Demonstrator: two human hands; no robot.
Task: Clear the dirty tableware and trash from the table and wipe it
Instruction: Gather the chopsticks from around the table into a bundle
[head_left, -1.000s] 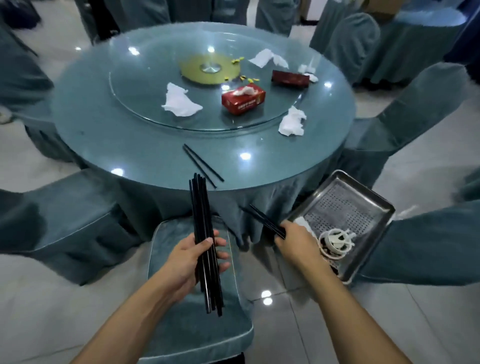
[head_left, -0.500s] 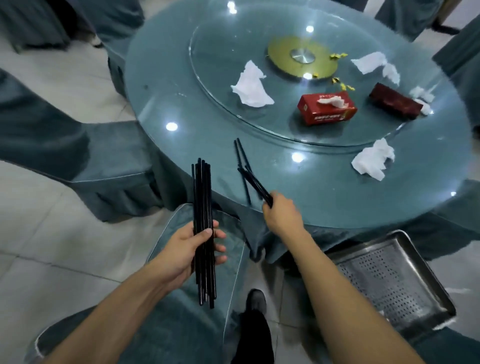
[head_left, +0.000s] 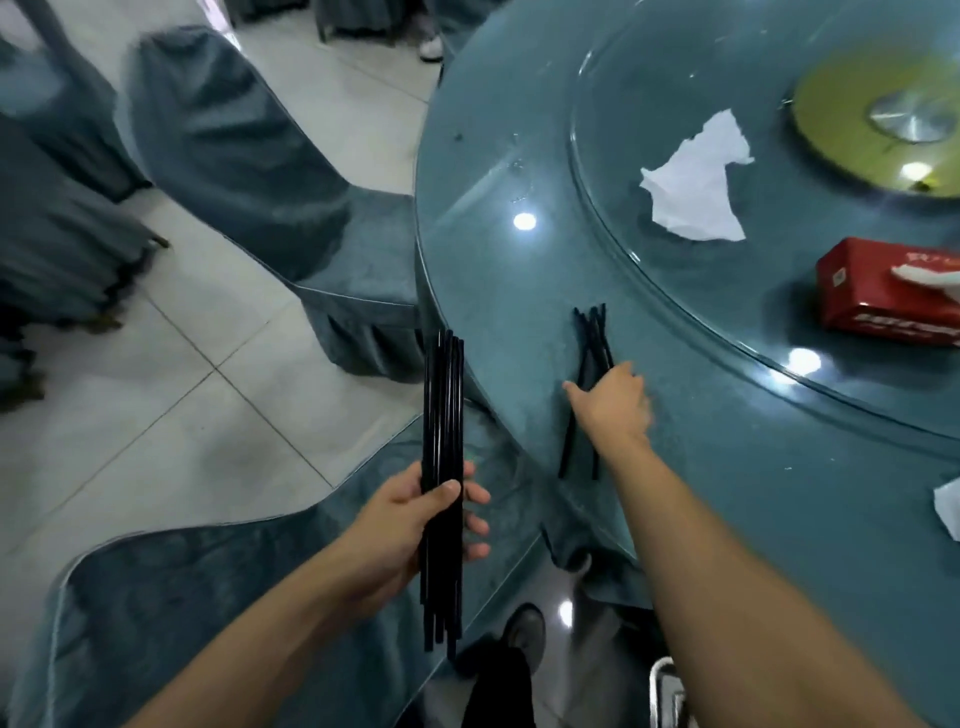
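Teal-clothed round table (head_left: 727, 467) fills the right of the frame. At lower centre, a bundle of black chopsticks (head_left: 442, 415) is gripped upright by the left hand (head_left: 415, 519). More chopsticks (head_left: 592, 338) on the table edge are grasped by the right hand (head_left: 613, 405); a crumpled napkin (head_left: 696, 182) lies upper right

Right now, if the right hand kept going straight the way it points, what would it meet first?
The right hand points up the table toward the glass turntable. It is already on the loose black chopsticks; beyond their tips, the turntable's rim would likely come next, though depth is hard to judge.
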